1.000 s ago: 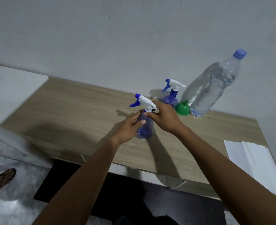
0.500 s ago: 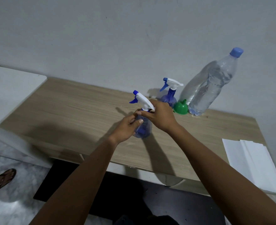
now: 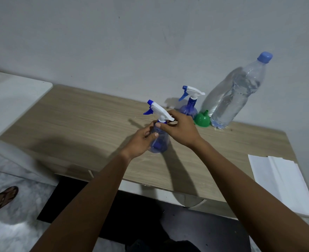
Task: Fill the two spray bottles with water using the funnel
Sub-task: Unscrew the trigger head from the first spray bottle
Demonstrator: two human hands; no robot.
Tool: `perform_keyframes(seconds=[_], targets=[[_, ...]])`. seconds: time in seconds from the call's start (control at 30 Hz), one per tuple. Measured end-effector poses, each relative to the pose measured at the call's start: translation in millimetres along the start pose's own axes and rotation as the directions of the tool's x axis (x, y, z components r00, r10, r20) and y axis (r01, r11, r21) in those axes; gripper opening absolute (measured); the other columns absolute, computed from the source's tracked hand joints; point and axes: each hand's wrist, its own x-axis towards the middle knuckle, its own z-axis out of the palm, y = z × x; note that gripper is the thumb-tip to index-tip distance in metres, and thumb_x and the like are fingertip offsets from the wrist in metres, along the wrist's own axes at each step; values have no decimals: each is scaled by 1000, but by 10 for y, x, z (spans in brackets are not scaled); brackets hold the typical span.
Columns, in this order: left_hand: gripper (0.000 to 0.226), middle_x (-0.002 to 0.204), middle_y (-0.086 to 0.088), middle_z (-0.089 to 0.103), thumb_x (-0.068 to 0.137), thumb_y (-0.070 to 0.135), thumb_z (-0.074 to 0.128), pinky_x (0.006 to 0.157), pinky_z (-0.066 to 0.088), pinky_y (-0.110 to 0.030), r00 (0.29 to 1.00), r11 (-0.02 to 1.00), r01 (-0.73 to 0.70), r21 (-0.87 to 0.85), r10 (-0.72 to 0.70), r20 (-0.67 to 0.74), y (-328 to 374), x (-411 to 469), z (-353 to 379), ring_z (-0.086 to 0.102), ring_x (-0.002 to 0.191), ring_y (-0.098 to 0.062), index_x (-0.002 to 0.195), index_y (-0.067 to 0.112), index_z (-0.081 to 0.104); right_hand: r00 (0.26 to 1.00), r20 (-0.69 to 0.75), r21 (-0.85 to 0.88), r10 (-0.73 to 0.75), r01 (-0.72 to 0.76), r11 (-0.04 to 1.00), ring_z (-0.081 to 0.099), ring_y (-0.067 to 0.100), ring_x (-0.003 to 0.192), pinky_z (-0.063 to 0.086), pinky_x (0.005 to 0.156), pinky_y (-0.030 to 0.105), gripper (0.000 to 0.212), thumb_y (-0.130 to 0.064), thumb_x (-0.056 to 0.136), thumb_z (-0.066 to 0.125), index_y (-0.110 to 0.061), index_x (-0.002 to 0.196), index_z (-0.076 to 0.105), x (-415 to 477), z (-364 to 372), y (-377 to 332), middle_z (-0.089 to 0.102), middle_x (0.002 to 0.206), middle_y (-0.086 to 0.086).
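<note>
left hand [image 3: 141, 140]: I've got it curled round the near sprayer [image 3: 160, 141], which stands upright mid-table [image 3: 77, 124]
right hand [image 3: 181, 130]: fingers pinching the collar just under its trigger head [image 3: 159, 111]
far sprayer [image 3: 189, 106]: back by the wall, head on
funnel [image 3: 202, 120]: green, mouth down, between far sprayer and water bottle [image 3: 235, 99]
paper [image 3: 281, 180]: white sheets, right end

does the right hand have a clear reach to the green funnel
Probably yes: the green funnel sits just beyond the right hand, nothing between. But that hand grips the near spray bottle and must release first.
</note>
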Motion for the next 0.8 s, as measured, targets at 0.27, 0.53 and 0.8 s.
perform_keyframes(seconds=[0.27, 0.53, 0.8], targets=[[46, 132, 14, 62, 105, 20, 51, 90, 55, -30, 1000, 1000, 8, 5, -9, 8, 19, -13, -5, 58, 119, -4, 149, 33, 43, 992, -129, -134, -11, -7, 991, 58, 13, 65, 45, 61, 31, 35, -43, 78, 85, -19, 88, 62, 37, 126, -30, 65, 75, -6], [51, 141, 6, 59, 105, 11, 50, 109, 45, -35, 999, 999, -40, -27, 40, 14, 19, -8, 13, 60, 117, 7, 152, 27, 37, 996, 90, -8, -9, 10, 1000, 71, 11, 78, 56, 72, 31, 17, -20, 93, 71, -19, 110, 75, -5, -30, 70, 72, 83, -9], [54, 141, 9, 59, 104, 21, 53, 110, 46, -50, 1000, 1000, 3, 14, -3, 3, -29, 5, -27, 53, 133, -10, 153, 38, 37, 1000, -1, -24, 15, -15, 1000, 70, 7, 83, 55, 74, 23, 38, -42, 79, 82, -25, 110, 67, -1, 40, -48, 71, 92, -13]])
